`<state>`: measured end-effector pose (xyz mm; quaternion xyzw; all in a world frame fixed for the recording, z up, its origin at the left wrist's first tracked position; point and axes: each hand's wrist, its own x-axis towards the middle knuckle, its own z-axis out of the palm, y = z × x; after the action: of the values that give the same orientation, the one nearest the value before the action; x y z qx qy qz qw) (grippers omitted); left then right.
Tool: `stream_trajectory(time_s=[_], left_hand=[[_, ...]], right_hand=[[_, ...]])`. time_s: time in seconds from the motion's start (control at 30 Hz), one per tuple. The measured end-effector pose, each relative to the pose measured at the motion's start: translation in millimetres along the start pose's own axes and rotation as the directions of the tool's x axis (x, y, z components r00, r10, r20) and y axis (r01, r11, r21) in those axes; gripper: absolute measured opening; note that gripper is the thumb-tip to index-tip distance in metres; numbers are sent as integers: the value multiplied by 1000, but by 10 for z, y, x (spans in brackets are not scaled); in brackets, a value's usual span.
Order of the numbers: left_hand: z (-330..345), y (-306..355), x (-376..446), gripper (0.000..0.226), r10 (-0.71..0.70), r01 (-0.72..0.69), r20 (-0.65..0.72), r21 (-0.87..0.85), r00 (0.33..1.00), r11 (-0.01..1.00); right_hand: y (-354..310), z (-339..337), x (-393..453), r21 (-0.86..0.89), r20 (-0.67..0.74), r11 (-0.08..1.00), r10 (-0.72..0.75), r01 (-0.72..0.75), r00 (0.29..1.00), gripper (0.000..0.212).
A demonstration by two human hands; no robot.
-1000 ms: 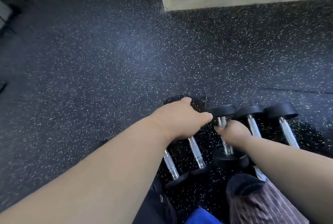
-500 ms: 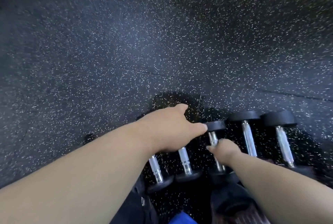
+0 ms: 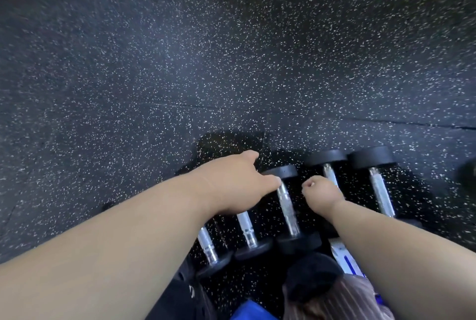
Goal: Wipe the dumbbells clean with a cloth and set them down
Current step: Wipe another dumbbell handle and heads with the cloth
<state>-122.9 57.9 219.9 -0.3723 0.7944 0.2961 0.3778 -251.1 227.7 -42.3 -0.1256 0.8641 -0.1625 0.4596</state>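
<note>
A row of dumbbells (image 3: 287, 206), chrome handles between round black rubber heads, lies on speckled black rubber flooring (image 3: 231, 62). The left hand (image 3: 231, 183) reaches over them; what it holds cannot be told. The right hand (image 3: 322, 196) is curled into a fist, its contents hidden.

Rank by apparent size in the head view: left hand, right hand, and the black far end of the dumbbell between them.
1. left hand
2. right hand
3. dumbbell end
The hands are nearer the camera, so only apparent size is ranked.
</note>
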Motion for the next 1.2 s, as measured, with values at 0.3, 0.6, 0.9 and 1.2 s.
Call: stream_trajectory(time_s=[0.3,0.6,0.9,1.2], left_hand=[[116,127,161,86,17,-18,34,25,999,1000],[131,220,278,84,34,-35,41,25,999,999],[111,281,315,69,18,-20,74,26,997,999],[111,286,315,26,6,-5,111,-11,994,1000]], right_hand=[[360,-336,217,224,-271,968,172,-111,947,14],[517,-394,413,251,-358,955,243,-158,902,25],[442,-432,460,289,-173,943,224,-168,959,11],[449,-207,595,484,116,851,168,-203,979,57]])
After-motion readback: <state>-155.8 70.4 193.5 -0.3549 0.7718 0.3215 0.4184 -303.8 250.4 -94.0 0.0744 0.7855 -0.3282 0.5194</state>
